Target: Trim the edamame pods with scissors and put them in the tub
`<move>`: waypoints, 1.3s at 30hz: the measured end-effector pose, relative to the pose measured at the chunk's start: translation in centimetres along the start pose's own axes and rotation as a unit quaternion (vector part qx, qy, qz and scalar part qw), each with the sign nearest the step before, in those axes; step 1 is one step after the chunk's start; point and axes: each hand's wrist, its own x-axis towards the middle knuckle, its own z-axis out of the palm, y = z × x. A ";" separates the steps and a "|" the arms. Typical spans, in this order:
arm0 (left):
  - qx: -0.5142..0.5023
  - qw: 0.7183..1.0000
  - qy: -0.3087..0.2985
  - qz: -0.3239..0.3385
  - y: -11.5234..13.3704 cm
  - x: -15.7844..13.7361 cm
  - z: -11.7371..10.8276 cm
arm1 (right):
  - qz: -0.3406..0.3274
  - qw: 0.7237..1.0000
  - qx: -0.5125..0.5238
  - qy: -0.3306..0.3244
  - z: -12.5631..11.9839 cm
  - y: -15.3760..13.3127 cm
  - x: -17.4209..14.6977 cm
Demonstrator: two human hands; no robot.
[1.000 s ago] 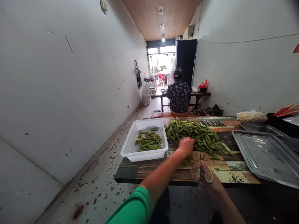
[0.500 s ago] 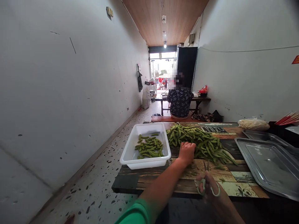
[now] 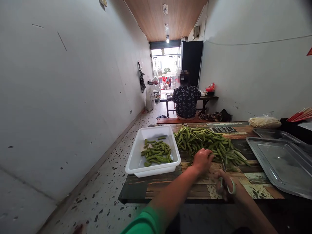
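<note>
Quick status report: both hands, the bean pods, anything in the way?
Left hand on pod pile, grip unclear. Right hand holds scissors. White tub beside pile; nothing blocking.

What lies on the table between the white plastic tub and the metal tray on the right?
In the head view, the heap of green bean pods fills that stretch between the white plastic tub and the metal tray, with the left hand at its near edge.

Narrow room, white walls [image 3: 73,97], speckled terrazzo floor [image 3: 104,191], wooden ceiling [image 3: 180,16], bright open doorway [image 3: 165,63]
</note>
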 end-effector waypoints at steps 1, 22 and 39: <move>-0.017 1.000 -0.008 0.000 0.0 0.0 0.0 | -0.004 1.000 -0.001 -0.003 0.0 0.0 -0.1; -0.159 0.977 -0.115 -0.084 -0.4 0.2 -0.7 | 0.004 1.000 0.024 -0.008 0.5 -0.7 -0.8; -0.171 0.963 -0.197 -0.067 0.4 -0.3 -1.8 | 0.015 0.999 0.028 -0.010 0.5 -1.4 -1.1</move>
